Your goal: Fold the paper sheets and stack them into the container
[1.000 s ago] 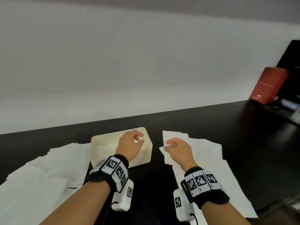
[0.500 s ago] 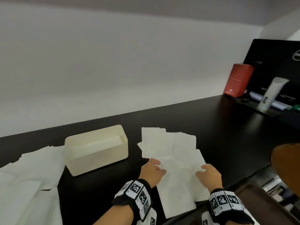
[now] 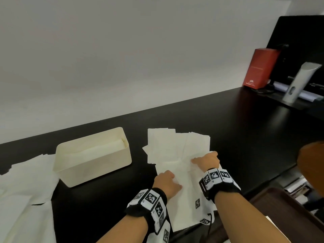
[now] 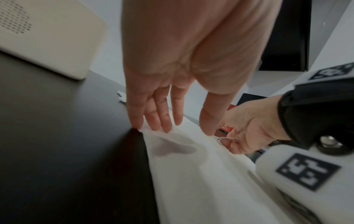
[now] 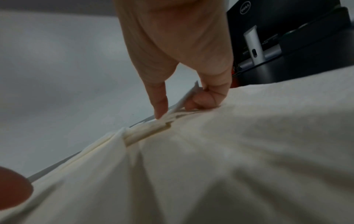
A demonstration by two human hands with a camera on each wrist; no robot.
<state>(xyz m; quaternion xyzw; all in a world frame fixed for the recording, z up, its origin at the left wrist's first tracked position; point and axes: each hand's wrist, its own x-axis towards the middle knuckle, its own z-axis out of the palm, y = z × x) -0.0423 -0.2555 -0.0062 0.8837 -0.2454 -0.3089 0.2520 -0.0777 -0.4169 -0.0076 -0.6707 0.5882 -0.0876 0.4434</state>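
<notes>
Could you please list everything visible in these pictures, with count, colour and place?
Container: one, cream, table left of centre, folded paper inside.
Right sheets: several, white, overlapping pile right of the container.
Left sheets: several, white, table's left end.
Table: one, black.
Red box: one, far right.
Monitor: one, black, far right, on a silver stand.
Left hand: fingers straight, touching the top right sheet's edge.
Right hand: pinching that sheet's far edge.

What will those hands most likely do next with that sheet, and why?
Probably lift the top sheet and fold it: the right hand already pinches its far edge, and the left hand presses its near side flat. The container sits beside the pile.
</notes>
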